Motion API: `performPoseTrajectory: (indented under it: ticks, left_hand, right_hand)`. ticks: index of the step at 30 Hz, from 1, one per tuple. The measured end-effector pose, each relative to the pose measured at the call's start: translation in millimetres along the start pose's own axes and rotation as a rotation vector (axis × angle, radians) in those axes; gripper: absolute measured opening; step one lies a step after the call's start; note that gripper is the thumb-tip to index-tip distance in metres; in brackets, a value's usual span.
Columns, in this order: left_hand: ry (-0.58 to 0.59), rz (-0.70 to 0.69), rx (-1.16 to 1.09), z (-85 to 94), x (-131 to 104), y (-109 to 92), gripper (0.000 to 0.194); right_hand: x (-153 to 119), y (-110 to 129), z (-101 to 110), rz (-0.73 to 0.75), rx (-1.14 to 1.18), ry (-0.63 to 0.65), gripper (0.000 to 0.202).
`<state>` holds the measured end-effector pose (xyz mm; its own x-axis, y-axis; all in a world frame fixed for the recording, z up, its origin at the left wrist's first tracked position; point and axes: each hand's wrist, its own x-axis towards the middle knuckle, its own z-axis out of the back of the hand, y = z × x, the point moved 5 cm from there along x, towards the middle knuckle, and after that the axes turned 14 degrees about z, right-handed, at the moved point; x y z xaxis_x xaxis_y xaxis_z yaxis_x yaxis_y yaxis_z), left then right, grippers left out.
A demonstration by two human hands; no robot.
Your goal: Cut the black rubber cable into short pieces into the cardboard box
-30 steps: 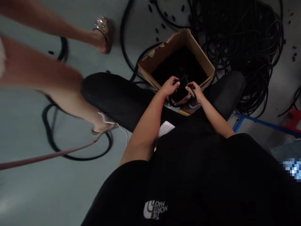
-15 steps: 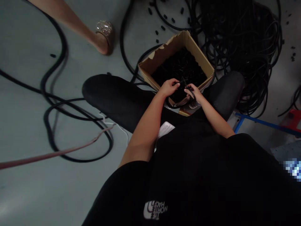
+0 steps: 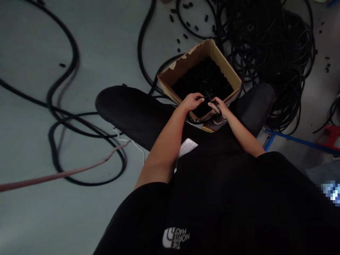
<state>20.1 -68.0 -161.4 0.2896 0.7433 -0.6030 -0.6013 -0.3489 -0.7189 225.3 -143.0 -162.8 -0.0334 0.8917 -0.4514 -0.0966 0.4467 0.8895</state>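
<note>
My left hand (image 3: pixel 193 101) is closed over the near part of a cardboard box (image 3: pixel 172 86), its fingers pinched on a thin black hose that is partly hidden by the hand. Close beside it, my right hand (image 3: pixel 220 107) grips a pair of scissors (image 3: pixel 208 94) with dark handles looped round the fingers. The blades point up and left, towards the left fingertips. Many short black cut pieces (image 3: pixel 207 76) fill the box below both hands. Whether the blades touch the hose, I cannot tell.
A large tangle of black hose (image 3: pixel 284 71) lies right of the box. Thicker black hose (image 3: pixel 75 53) and a pinkish cord (image 3: pixel 66 173) cross the floor at left. Loose black pieces (image 3: pixel 188 24) are scattered beyond the box. A blue bar (image 3: pixel 297 138) stands at right.
The other person's leg and sparkly shoe have gone out of view at upper left. My left hand has shifted slightly, while my right hand keeps the scissors. The view has tilted a little.
</note>
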Motion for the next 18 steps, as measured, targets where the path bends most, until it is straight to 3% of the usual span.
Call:
performPoseTrajectory:
  ticks: [4, 8, 18]
  left_hand:
    - [-0.076, 0.031, 0.035, 1.4, 1, 1, 0.023]
    - [-0.128, 0.041, 0.005, 2.3, 0, 3, 0.027]
    - [0.026, 0.045, -0.073, -4.5, 4, 6, 0.014]
  right_hand:
    - [2, 1, 1, 0.048, -0.02, -0.009, 0.076]
    - [2, -2, -1, 0.004, -0.014, -0.034, 0.072]
    - [8, -10, 3, 0.007, -0.022, 0.02, 0.071]
